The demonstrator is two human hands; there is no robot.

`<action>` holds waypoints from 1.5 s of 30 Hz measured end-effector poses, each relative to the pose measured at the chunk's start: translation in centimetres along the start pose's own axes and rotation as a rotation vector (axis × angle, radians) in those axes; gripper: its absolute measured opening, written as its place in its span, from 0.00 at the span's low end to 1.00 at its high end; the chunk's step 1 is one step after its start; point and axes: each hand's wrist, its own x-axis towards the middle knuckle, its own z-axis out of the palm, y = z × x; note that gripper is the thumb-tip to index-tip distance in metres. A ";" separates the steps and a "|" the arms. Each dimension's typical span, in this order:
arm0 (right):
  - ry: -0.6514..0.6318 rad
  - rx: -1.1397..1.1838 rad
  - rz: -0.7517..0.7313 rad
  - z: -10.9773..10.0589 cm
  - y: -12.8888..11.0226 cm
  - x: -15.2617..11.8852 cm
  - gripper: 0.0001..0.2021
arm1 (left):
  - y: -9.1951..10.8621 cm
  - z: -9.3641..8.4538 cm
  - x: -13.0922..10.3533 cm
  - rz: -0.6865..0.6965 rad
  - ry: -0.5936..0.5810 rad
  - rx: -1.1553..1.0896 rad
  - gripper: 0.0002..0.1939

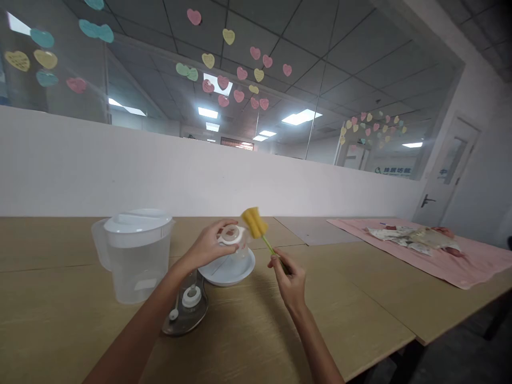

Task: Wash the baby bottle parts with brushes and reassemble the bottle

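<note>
We see a clear bottle [241,241] at the centre of the frame, above a white bowl [250,271], its white-ringed mouth facing us; the left hand [212,242] curls around it, thumb and fingers pinching it from opposite sides. Just to its right, we see a yellow sponge brush [254,223], its green stem pinched between the thumb and fingers of the right hand [291,277]; blur keeps us from telling whether sponge and bottle touch. We judge the bottle light, stiff-walled and slippery if wet, best gripped around its body; the sponge looks soft and springy, so we favour the slender stem as handle. At left we note a lidded pitcher [138,266] and, lower, a tray [180,326]
</note>
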 end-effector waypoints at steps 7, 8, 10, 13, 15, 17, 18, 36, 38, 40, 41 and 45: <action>-0.348 -0.302 -0.264 -3.9 -4.8 4.5 0.13 | -1.9 -0.6 0.3 0.042 0.229 0.228 0.26; -0.381 -0.402 -0.309 -4.1 -5.5 5.0 0.13 | -1.9 -0.7 0.2 0.066 0.223 0.304 0.25; -0.437 -0.631 -0.373 -3.8 -6.9 5.5 0.13 | -1.7 -0.4 0.1 0.126 0.189 0.475 0.24; -0.546 -0.907 -0.410 -1.9 -8.6 5.7 0.11 | -1.0 0.9 0.0 0.247 0.095 0.671 0.22; -0.618 -0.977 -0.415 -0.5 -9.1 5.7 0.11 | -0.6 1.8 0.1 0.313 0.016 0.721 0.22; -0.640 -0.949 -0.385 0.1 -8.9 5.9 0.12 | -0.8 2.4 0.2 0.338 -0.006 0.755 0.22; -0.636 -0.908 -0.352 0.0 -8.6 6.0 0.12 | -1.1 2.5 0.2 0.343 0.007 0.776 0.22; -0.422 -0.938 0.235 -5.3 10.7 5.2 0.09 | -1.3 -1.0 0.6 -0.101 0.427 0.016 0.29; -0.452 -0.896 0.255 -4.7 12.2 4.6 0.11 | -0.5 -1.4 0.4 -0.084 0.450 -0.018 0.29; -0.514 -0.823 0.244 -4.0 13.2 4.0 0.12 | 0.0 -1.5 0.3 -0.060 0.463 -0.005 0.28; -0.554 -0.778 0.230 -3.7 13.4 3.6 0.13 | 0.2 -1.6 0.2 -0.053 0.464 -0.004 0.28; -0.719 -0.606 0.176 -3.9 12.6 2.1 0.14 | 0.4 -1.7 0.2 -0.044 0.458 -0.063 0.29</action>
